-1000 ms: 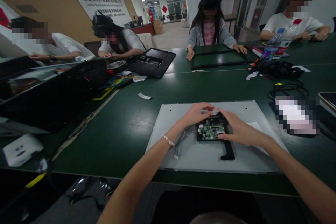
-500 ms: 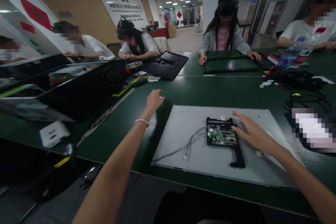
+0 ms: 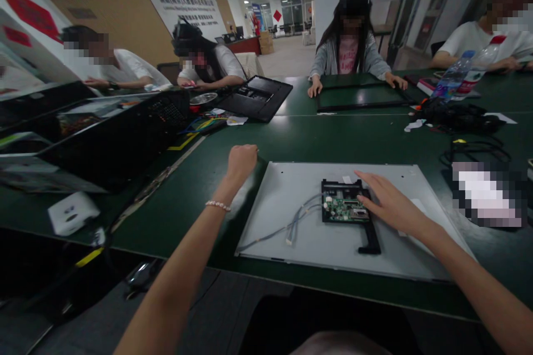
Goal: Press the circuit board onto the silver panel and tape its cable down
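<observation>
A flat grey metal panel [image 3: 275,199] lies on the green table before me. On it rests a black plastic bracket [image 3: 370,238] carrying a green circuit board [image 3: 343,209], with grey cables [image 3: 297,219] running left to the panel's corner. My right hand [image 3: 385,199] is over the bracket's right side, fingers stretched out and apart, its fingertips at the bracket's edge. Just beyond the panel's upper left corner, my left hand [image 3: 242,163] is closed above the table. What its fingers hold, if anything, is hidden. A beaded bracelet [image 3: 217,206] circles the left wrist.
Opened black computer cases [image 3: 120,138] stand on the left, near a white box-shaped device [image 3: 73,212]. A black plastic cover [image 3: 260,97] lies farther back. Across the table, a person's hands touch a black frame [image 3: 358,105]. Bottles [image 3: 453,75] and tangled black cables [image 3: 470,122] are at the right.
My left hand's fingers have closed from a loose curl. My right hand stays at the bracket's edge. The whole view has shifted a little.
</observation>
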The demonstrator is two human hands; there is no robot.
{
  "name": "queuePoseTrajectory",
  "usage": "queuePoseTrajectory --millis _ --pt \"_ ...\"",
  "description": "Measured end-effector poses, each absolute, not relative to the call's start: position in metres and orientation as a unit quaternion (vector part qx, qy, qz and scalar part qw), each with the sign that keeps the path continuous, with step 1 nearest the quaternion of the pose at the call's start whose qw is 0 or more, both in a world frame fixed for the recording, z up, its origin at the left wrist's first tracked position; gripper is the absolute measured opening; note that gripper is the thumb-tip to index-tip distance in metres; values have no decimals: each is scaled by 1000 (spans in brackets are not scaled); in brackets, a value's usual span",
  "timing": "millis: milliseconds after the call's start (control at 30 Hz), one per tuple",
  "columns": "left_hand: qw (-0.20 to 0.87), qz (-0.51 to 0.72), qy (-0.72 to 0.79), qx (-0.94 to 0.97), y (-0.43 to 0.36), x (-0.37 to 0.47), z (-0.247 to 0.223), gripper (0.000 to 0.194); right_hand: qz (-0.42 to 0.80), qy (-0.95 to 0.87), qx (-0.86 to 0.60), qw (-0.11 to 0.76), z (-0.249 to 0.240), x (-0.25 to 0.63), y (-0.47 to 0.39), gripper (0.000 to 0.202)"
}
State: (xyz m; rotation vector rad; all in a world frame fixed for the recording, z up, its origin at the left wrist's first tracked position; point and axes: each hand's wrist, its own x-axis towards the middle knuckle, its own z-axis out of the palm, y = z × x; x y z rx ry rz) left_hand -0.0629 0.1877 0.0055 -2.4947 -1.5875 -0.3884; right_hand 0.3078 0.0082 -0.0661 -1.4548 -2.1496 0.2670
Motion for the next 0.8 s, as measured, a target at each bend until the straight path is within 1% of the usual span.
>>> queuePoseTrajectory --millis 167,267,367,533,800 --pt "108 -102 -499 -854 109 -40 -2 24 93 -794 -527 288 -57 298 2 53" --pt "120 -134 -448 -876 50 -24 -13 23 94 -800 -510 300 -49 288 -2 51" --pt "119 -178 -423 -881 8 -10 -30 21 96 -815 -487 299 -43 276 -7 50" --pt "123 -219 -406 -879 -28 4 -48 22 92 -845 -450 272 -43 263 -10 49" --pt "125 -205 -411 -879 -49 12 -53 23 65 -875 -412 246 -39 255 -11 42"
